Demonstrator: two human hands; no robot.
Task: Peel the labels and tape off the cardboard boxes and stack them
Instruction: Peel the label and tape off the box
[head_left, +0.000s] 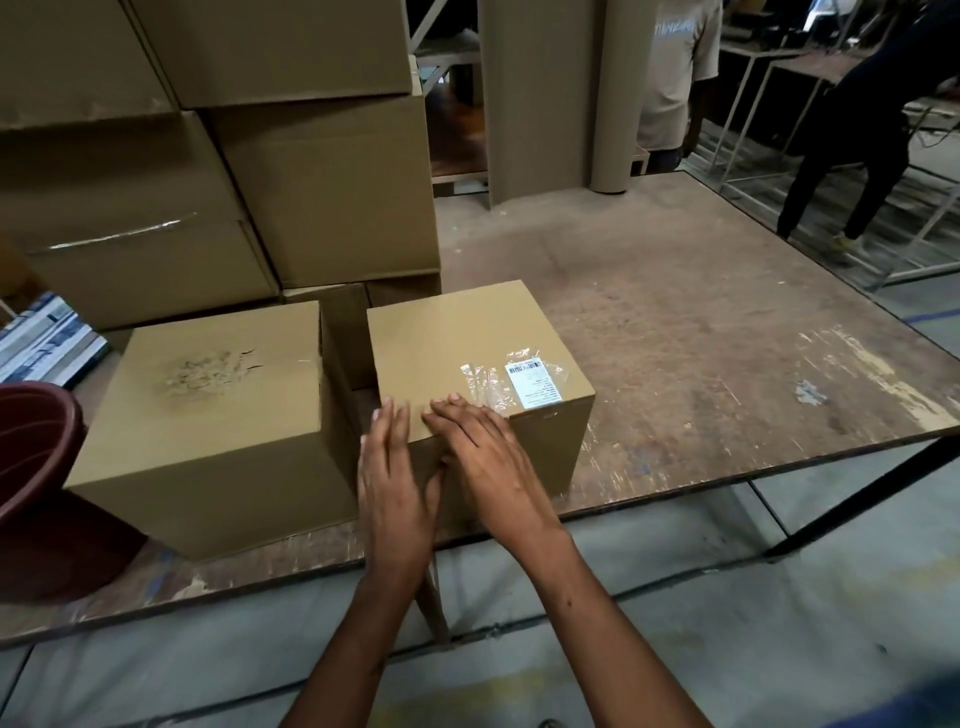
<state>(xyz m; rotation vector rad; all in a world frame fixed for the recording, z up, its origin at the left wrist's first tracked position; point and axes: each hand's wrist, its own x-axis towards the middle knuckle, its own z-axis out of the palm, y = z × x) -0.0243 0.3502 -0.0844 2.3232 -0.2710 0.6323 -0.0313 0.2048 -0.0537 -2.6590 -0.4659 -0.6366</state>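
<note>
Brown cardboard box (467, 358) sits near front edge of worn wooden table (727, 332), a white barcode label (533, 384) stuck on its top near the right front corner, under crinkled clear tape (485, 382) that spreads left of the label. Left hand (392, 467) lies flat over the box's near left corner, fingers straight and pressed together, tips on the top face. Right hand (480, 452) rests on the near top edge, fingers straight and close together, tips just left of the tape edge; cannot tell if they touch the tape. Thumbs of both hands hang down the front face, close to each other. No pinch visible.

Second box (208, 431) stands just beside on the left, a narrow gap between, with a torn, roughened patch (205, 371) on its top. Behind both, stacked boxes (311, 182) rise against the back left; one has a strip of clear tape (111, 236) on its side. Dark red bucket (36, 467) at left edge, touching the table front. Printed sheets (47, 338) lie at far left on the table. Tall cardboard sheets (545, 93) stand upright behind the table. Two persons stand in the background right, one in a beige shirt (675, 67), one in dark clothes (857, 135). Grey floor (675, 597) below.
</note>
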